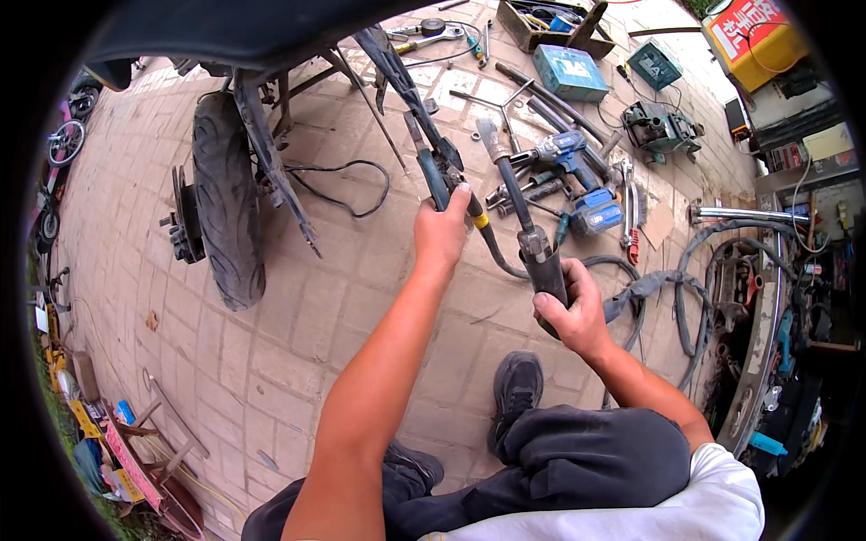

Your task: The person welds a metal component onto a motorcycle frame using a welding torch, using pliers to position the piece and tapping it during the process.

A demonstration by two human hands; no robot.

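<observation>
My left hand (444, 230) grips a dark blue tool (433, 178) with flat metal at its top and a cable with a yellow band beside it; it is against or beside a black frame member (397, 81) of a two-wheeled vehicle. My right hand (568, 307) is closed round the black handle (544, 278) of a torch-like tool, whose dark neck rises to a pale metal tip (492, 140). The vehicle's detached-looking rear tyre (230, 207) stands at left. A blue-and-black cordless power tool (568, 162) lies just past my right hand.
Wrenches (629, 212), sockets and bars lie on the paving. Behind are a wooden tool box (512, 32), blue cases (568, 77) and a green machine (658, 131). Hoses (686, 298) coil at right beside a cluttered cabinet. Bicycles (65, 144) and oddments line the left edge.
</observation>
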